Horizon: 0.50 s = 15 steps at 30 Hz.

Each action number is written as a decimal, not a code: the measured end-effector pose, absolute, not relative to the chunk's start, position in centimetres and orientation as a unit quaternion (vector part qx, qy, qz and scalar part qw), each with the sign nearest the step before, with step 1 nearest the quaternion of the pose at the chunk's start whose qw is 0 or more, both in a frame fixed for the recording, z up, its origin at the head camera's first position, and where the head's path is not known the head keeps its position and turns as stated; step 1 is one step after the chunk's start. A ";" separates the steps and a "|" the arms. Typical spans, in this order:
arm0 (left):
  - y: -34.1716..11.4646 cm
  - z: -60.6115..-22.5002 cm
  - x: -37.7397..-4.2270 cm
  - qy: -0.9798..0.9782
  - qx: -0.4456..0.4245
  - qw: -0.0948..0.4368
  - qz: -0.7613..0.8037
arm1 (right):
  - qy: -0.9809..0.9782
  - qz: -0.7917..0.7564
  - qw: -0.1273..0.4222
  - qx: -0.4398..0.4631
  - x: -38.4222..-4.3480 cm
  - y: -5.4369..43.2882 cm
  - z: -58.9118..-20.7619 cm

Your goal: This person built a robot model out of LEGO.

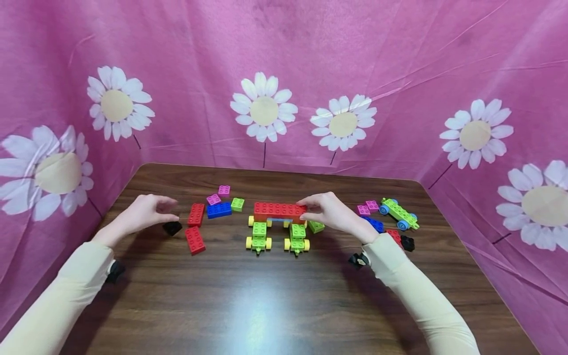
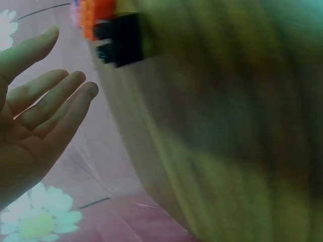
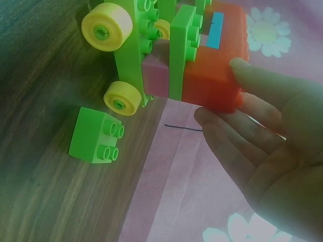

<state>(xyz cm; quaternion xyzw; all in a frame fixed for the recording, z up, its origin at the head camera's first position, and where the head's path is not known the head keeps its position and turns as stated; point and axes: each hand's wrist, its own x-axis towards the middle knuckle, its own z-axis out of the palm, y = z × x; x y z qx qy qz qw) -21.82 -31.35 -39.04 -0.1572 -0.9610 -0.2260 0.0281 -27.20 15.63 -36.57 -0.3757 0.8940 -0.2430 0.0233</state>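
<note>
Toward the left of the table my left hand [image 1: 145, 213] hovers with fingers and thumb apart, holding nothing. Just below its fingertips lies a black brick [image 1: 172, 228], which the left wrist view also shows apart from the hand. At the centre stands a built vehicle with two green wheeled bases with yellow wheels, the left base [image 1: 259, 235] and the right base [image 1: 297, 236]. A long red block [image 1: 276, 211] lies across its top. My right hand [image 1: 332, 212] pinches the right end of that block between thumb and fingers. A loose green brick [image 3: 93, 135] rests beside the vehicle.
Two red bricks [image 1: 195, 240], a blue brick [image 1: 219, 210], pink bricks [image 1: 224, 191] and a green brick [image 1: 237, 204] lie left of the vehicle. On the right are a green car base [image 1: 399, 213] with blue wheels, another blue brick [image 1: 374, 224] and a black brick [image 1: 407, 243].
</note>
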 end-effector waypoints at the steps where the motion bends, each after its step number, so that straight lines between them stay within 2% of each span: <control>1: -31.6 -39.3 -21.7 -0.961 -0.162 0.028 -0.221 | 0.894 -0.242 0.024 -0.376 -27.2 15.6 -36.6; 8: -31.8 -40.4 -21.3 -0.958 -0.178 0.005 -0.226 | 0.894 -0.241 0.015 -0.379 -27.1 15.7 -36.5; 15: -31.7 -41.0 -21.1 -0.958 -0.173 0.006 -0.228 | 0.891 -0.244 0.019 -0.383 -27.1 15.6 -36.5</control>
